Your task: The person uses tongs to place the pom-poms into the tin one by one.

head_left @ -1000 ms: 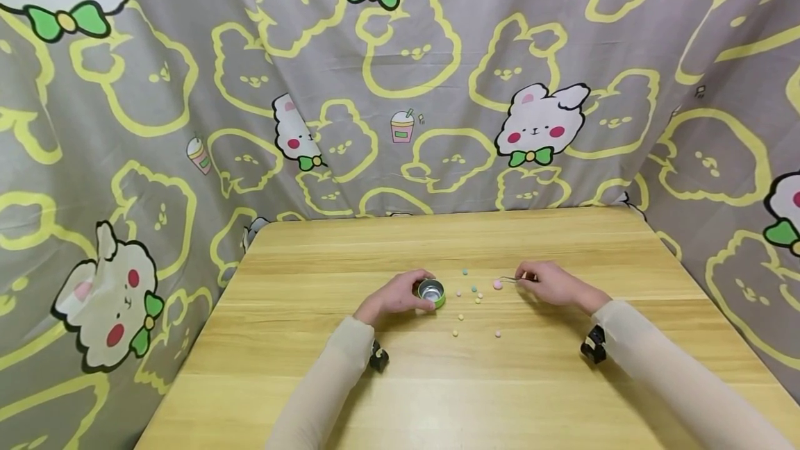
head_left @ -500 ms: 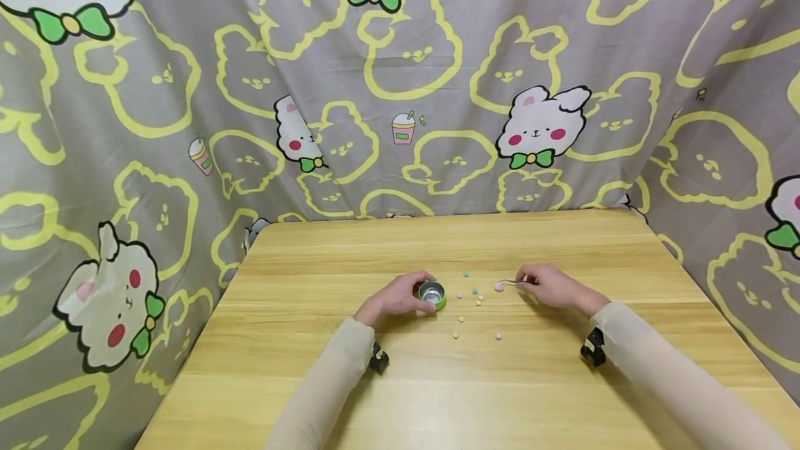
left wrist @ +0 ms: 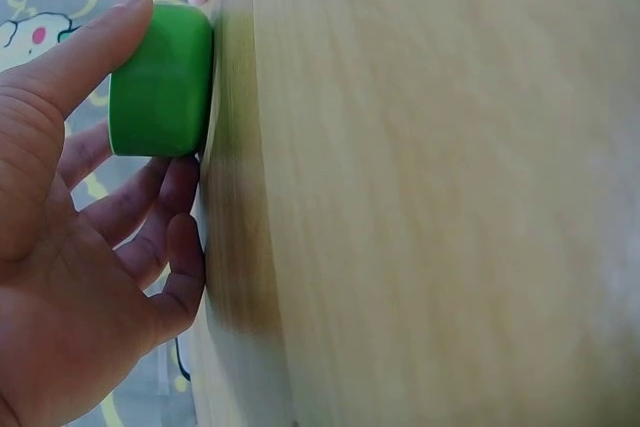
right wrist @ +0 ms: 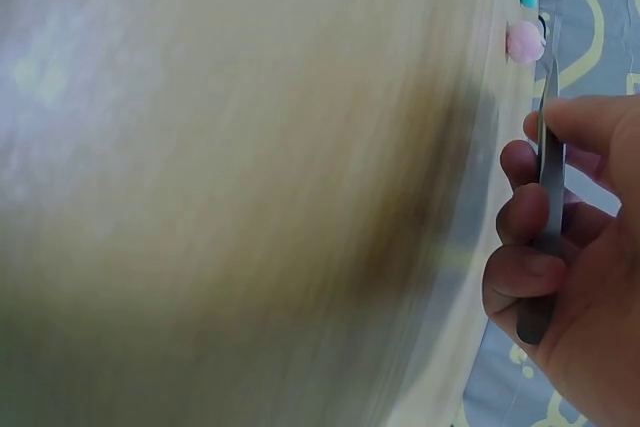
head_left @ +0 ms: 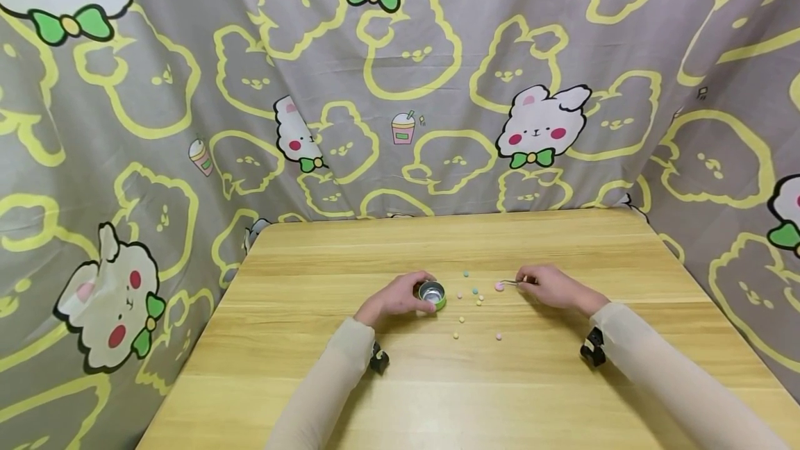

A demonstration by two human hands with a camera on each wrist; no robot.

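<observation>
My left hand (head_left: 400, 294) grips a small round green tin (left wrist: 165, 82) between thumb and fingers. Its top is uncovered, showing a bare silvery inside in the head view, and it stands upright on the table. To the right, my right hand (head_left: 553, 286) holds metal tweezers (right wrist: 549, 207), their tips pointing left. Right at those tips lies a pink pom-pom (right wrist: 525, 42), larger than the other little balls. Between the two hands, several small balls are scattered: a teal ball (head_left: 465, 274), a yellow ball (head_left: 462, 319) and a pink ball (head_left: 498, 337) among them.
The wooden table (head_left: 375, 401) reaches back to a grey curtain (head_left: 350, 75) with yellow outlines and cartoon animals, which hangs at the back and both sides. A black wrist mount (head_left: 378, 357) sits under the left sleeve, another black mount (head_left: 593, 347) under the right.
Both hands stay nearly in place, the left on the tin and the right on the tweezers. The whole head view shifts down very slightly; the tweezer tips remain at the large pink pom-pom.
</observation>
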